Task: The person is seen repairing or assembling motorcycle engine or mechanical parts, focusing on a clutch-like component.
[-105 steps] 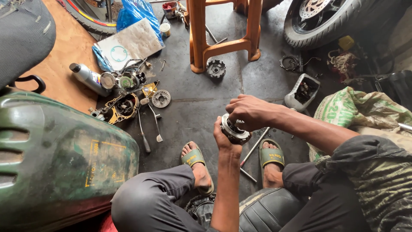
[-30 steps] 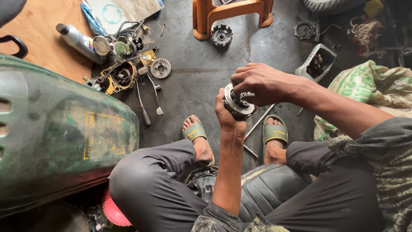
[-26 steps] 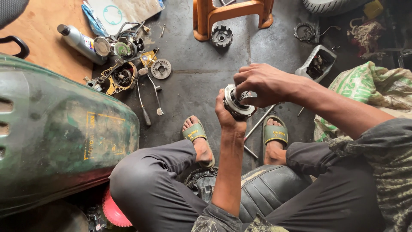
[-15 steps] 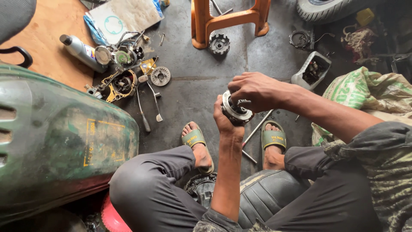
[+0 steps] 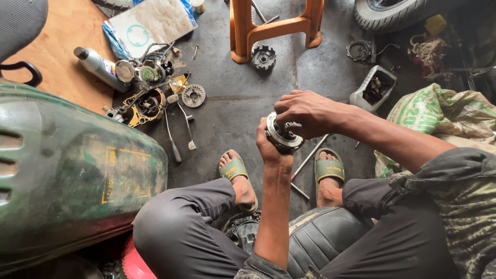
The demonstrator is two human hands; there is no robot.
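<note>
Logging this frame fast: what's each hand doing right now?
Left hand: closed around the round metal clutch part, holding it up.
Right hand: fingers closed on the part's top.

I see my own legs in dark grey trousers [image 5: 191, 222] and my feet in olive-green slide sandals [image 5: 235, 169] with a broad strap across each. A mottled, camouflage-like olive and grey shirt sleeve [image 5: 454, 206] covers my right upper arm and stops above the elbow. My left hand [image 5: 269, 150] and right hand [image 5: 305, 111] are bare, without gloves, rings or a watch.
</note>
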